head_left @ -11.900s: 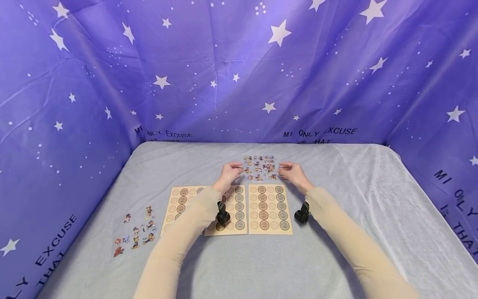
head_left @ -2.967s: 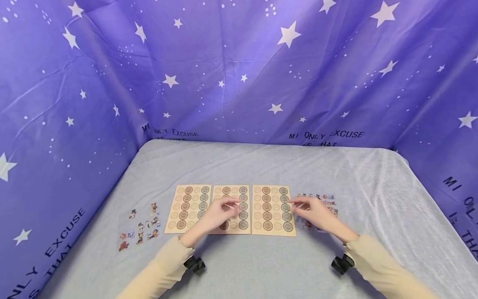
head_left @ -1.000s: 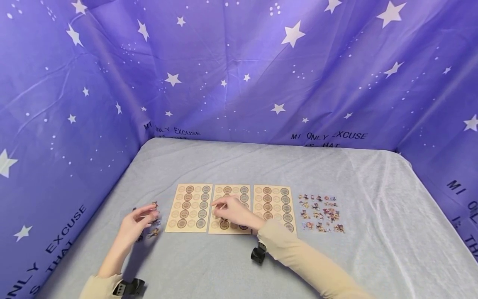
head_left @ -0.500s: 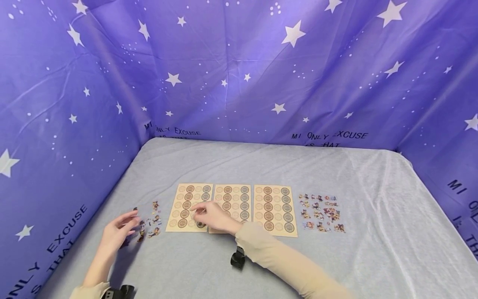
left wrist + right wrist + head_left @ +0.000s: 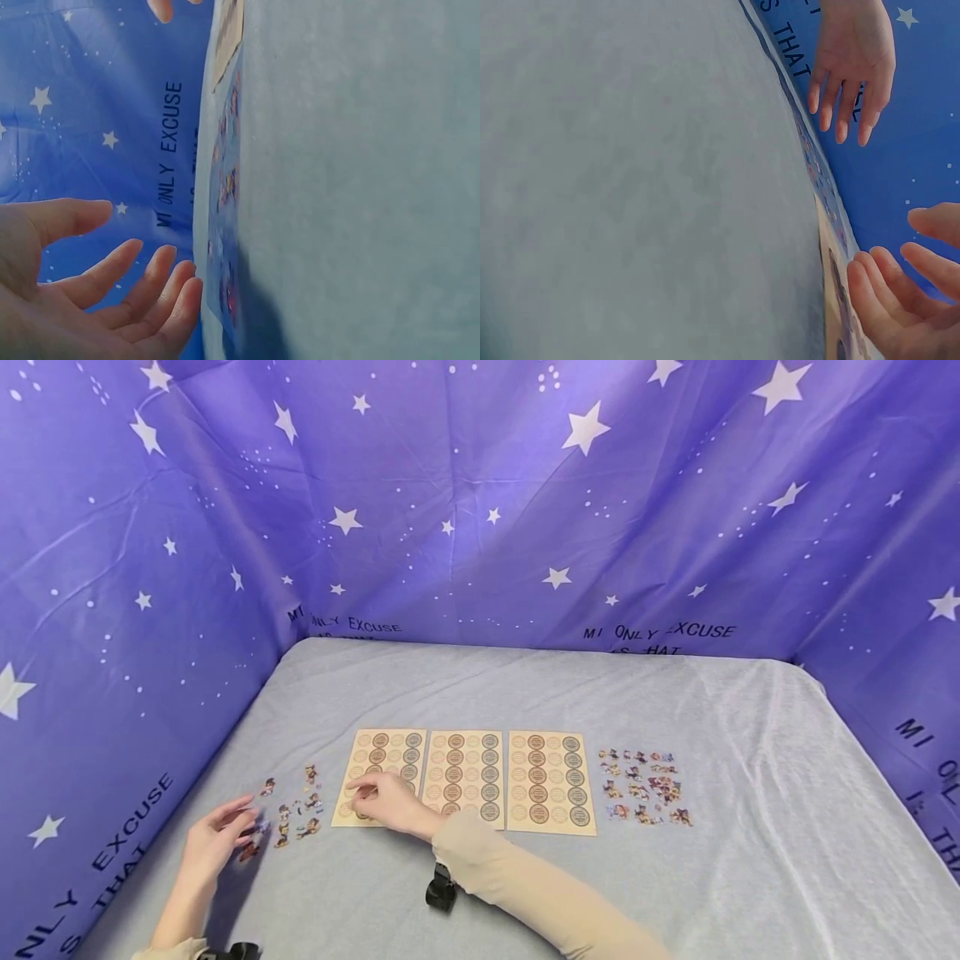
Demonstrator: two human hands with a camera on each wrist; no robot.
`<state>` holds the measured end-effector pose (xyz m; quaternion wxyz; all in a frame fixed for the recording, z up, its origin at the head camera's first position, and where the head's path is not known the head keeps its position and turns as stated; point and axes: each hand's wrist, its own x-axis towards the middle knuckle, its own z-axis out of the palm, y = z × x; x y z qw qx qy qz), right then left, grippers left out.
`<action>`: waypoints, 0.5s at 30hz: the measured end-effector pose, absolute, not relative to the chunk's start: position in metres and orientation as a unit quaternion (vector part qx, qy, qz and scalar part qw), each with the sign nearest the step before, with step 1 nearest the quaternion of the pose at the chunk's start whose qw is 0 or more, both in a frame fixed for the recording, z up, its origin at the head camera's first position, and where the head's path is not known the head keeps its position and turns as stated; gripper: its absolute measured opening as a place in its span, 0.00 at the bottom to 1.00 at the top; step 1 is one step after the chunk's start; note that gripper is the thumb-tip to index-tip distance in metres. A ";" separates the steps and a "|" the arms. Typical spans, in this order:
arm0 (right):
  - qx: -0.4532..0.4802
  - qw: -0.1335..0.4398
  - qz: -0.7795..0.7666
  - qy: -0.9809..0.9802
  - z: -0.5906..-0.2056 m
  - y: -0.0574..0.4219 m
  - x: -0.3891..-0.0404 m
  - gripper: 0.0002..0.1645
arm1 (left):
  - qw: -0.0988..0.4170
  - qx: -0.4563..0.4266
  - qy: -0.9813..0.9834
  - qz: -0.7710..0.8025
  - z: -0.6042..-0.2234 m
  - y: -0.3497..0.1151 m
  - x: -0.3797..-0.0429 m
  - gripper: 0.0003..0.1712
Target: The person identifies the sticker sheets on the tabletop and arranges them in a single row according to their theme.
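Note:
My left hand hovers at the left edge of a clear sticker sheet with small cartoon figures. Its fingers are relaxed and spread, with nothing held, as the left wrist view shows of the hand. My right hand is over the left tan sheet of round stickers, covering its lower part. In the right wrist view the fingers of this hand are loosely bent around nothing. A middle tan sheet and a right tan sheet lie beside it in a row.
A second clear sticker sheet with cartoon figures lies right of the tan sheets. Grey plush cloth covers the table. A purple curtain with white stars hangs behind and on both sides.
The second clear sheet has gone from behind the tan sheets to their right. Lately both hands have moved left, the right one from the middle tan sheet to the left one.

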<state>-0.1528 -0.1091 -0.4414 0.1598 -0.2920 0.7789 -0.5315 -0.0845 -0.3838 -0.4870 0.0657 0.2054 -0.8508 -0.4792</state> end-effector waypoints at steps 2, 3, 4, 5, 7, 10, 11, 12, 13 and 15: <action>-0.290 0.168 -0.545 0.768 -0.444 -0.113 -0.152 0.18 | 0.065 0.215 -0.853 -0.471 -0.489 -0.387 -0.084 0.30; -0.290 0.171 -0.551 0.764 -0.445 -0.115 -0.152 0.18 | 0.066 0.220 -0.852 -0.470 -0.489 -0.388 -0.083 0.30; -0.291 0.174 -0.556 0.759 -0.446 -0.117 -0.152 0.18 | 0.068 0.225 -0.852 -0.468 -0.490 -0.389 -0.082 0.31; -0.290 0.177 -0.561 0.755 -0.447 -0.119 -0.151 0.19 | 0.068 0.230 -0.853 -0.464 -0.490 -0.389 -0.082 0.31; -0.288 0.182 -0.565 0.752 -0.450 -0.123 -0.151 0.20 | 0.069 0.241 -0.854 -0.456 -0.491 -0.390 -0.081 0.31; -0.287 0.188 -0.563 0.751 -0.453 -0.126 -0.150 0.21 | 0.074 0.262 -0.853 -0.445 -0.493 -0.390 -0.082 0.32; -0.288 0.190 -0.561 0.752 -0.453 -0.127 -0.150 0.22 | 0.074 0.270 -0.852 -0.442 -0.494 -0.390 -0.081 0.32; -0.290 0.190 -0.559 0.753 -0.454 -0.129 -0.149 0.22 | 0.076 0.279 -0.854 -0.433 -0.495 -0.390 -0.081 0.32; -0.291 0.191 -0.559 0.753 -0.455 -0.130 -0.149 0.23 | 0.076 0.289 -0.854 -0.425 -0.495 -0.391 -0.081 0.32; -0.293 0.188 -0.553 0.757 -0.456 -0.133 -0.149 0.23 | 0.078 0.307 -0.854 -0.413 -0.496 -0.392 -0.080 0.31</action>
